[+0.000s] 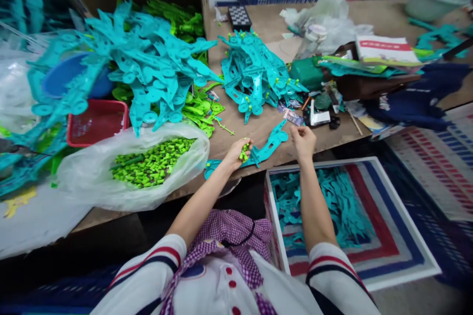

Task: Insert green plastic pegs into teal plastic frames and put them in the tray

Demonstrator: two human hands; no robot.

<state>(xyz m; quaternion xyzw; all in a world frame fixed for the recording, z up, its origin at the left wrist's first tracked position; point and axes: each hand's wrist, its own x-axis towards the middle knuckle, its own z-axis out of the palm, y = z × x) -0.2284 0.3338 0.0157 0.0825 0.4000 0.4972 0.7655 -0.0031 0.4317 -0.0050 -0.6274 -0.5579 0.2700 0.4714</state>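
Note:
My left hand (233, 155) is curled around several small lime-green plastic pieces (244, 151), which show between the thumb and fingers. Under and beside it, a long teal plastic part (271, 145) lies along the table's front edge. My right hand (303, 141) is just off that part's right end, thumb and fingertips pinched together. Whatever the pinch holds, if anything, is too small to make out. To the left, an open clear plastic bag (188, 172) contains a heap of the same green pieces (155, 162).
Teal parts are piled at the back left (148, 59) and centre (254, 71). A red tray (98, 123) and blue bowl (55, 76) stand left. Below the table on the right is a white-rimmed box (410, 236) with teal parts inside. Clutter surrounds a green container (306, 74).

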